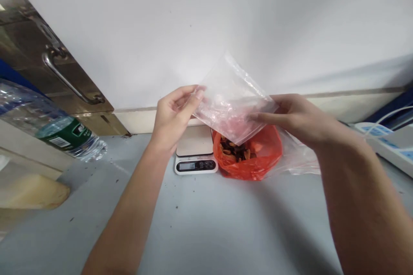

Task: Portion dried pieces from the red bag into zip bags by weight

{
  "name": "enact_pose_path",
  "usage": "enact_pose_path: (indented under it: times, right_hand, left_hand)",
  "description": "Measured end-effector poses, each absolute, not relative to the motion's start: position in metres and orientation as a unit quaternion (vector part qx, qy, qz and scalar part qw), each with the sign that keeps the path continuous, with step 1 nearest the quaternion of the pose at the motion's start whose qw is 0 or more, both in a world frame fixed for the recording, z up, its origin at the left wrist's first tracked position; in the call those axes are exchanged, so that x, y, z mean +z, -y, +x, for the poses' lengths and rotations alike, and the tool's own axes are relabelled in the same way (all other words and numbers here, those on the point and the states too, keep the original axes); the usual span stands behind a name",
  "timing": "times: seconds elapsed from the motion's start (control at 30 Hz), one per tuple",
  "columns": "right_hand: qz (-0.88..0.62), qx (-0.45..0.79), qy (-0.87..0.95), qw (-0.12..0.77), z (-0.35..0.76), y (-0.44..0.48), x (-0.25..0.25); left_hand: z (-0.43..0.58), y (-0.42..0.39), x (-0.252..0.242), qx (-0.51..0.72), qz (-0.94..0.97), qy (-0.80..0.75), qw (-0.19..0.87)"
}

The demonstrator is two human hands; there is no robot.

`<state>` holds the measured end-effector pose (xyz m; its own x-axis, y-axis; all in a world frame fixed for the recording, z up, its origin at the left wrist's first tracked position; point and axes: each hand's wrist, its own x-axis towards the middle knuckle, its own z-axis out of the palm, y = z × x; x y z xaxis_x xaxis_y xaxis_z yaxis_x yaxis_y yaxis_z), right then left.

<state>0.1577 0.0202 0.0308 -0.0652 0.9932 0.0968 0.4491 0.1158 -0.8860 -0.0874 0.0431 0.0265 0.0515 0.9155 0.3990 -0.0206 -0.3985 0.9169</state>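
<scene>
Between my two hands a clear plastic bag (pixel 230 94) is held up, tilted with one corner pointing upward. My left hand (pixel 177 109) pinches its left edge between thumb and fingers. At the bag's right side my right hand (pixel 287 114) grips it, thumb in front and fingers partly hidden behind. Below stands a small white digital scale (pixel 196 154) whose display seems to read 0.0. Touching the scale's right side, an open red plastic bag (pixel 254 165) contains dark and brown dried pieces (pixel 237 152). The held bag overlaps the view of both.
More clear plastic bags (pixel 298 159) lie right of the red bag. A water bottle (pixel 64 126) and a tub of yellowish contents (pixel 35 189) are at the left. White power strips (pixel 387 137) with a cable sit at the right. A white wall (pixel 145 30) rises behind the grey table (pixel 206 223).
</scene>
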Motion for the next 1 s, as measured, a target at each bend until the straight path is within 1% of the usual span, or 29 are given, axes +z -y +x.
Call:
enact_pose_path:
  times: [0.03,0.1,0.2,0.27,0.4,0.43,0.47,0.53,0.6,0.67,0.73,0.83,0.9,0.93,1.0]
  right_hand:
    - [-0.550,0.381,0.627,0.399,0.152,-0.020,0.031]
    - [-0.517,0.427,0.628,0.395,0.139,-0.019,0.031]
    - [-0.485,0.438,0.644,0.398,0.119,-0.018,0.030]
    - [-0.476,0.451,0.638,0.404,0.106,-0.019,0.028]
    - [-0.463,0.512,0.621,0.371,0.084,-0.024,0.020]
    - [-0.465,0.516,0.615,0.374,0.080,-0.025,0.018]
    - [-0.470,0.506,0.609,0.389,0.075,-0.028,0.017]
    - [-0.494,0.446,0.603,0.440,0.065,-0.033,0.017]
    - [-0.513,0.342,0.619,0.486,0.052,-0.039,0.017]
    - [-0.501,0.226,0.675,0.492,0.033,-0.043,0.015]
    - [-0.456,0.127,0.765,0.437,0.011,-0.043,0.009]
    - [-0.386,0.033,0.883,0.265,-0.025,-0.036,-0.009]
    - [-0.352,0.010,0.925,0.141,-0.045,-0.029,-0.027]
    - [-0.343,0.009,0.934,0.102,-0.053,-0.026,-0.036]
    - [-0.321,0.023,0.945,0.061,-0.061,-0.020,-0.053]
  left_hand:
    - [-0.094,-0.042,0.025,0.569,0.600,-0.393,0.402]
    - [-0.106,-0.041,0.021,0.539,0.608,-0.429,0.394]
    - [-0.120,-0.042,0.013,0.502,0.631,-0.458,0.374]
    - [-0.127,-0.044,0.009,0.499,0.627,-0.481,0.356]
    - [-0.145,-0.049,0.008,0.513,0.610,-0.520,0.306]
    - [-0.151,-0.051,0.009,0.512,0.613,-0.523,0.298]
    - [-0.159,-0.052,0.011,0.502,0.619,-0.526,0.297]
    - [-0.178,-0.054,0.013,0.460,0.630,-0.545,0.307]
    - [-0.200,-0.055,0.013,0.411,0.626,-0.587,0.308]
    - [-0.223,-0.057,0.012,0.381,0.601,-0.640,0.291]
    - [-0.242,-0.060,0.008,0.364,0.575,-0.670,0.297]
    - [-0.258,-0.064,0.001,0.351,0.558,-0.675,0.331]
    - [-0.259,-0.066,-0.004,0.331,0.563,-0.671,0.352]
    - [-0.259,-0.066,-0.006,0.316,0.568,-0.667,0.364]
    - [-0.255,-0.066,-0.011,0.284,0.577,-0.656,0.396]
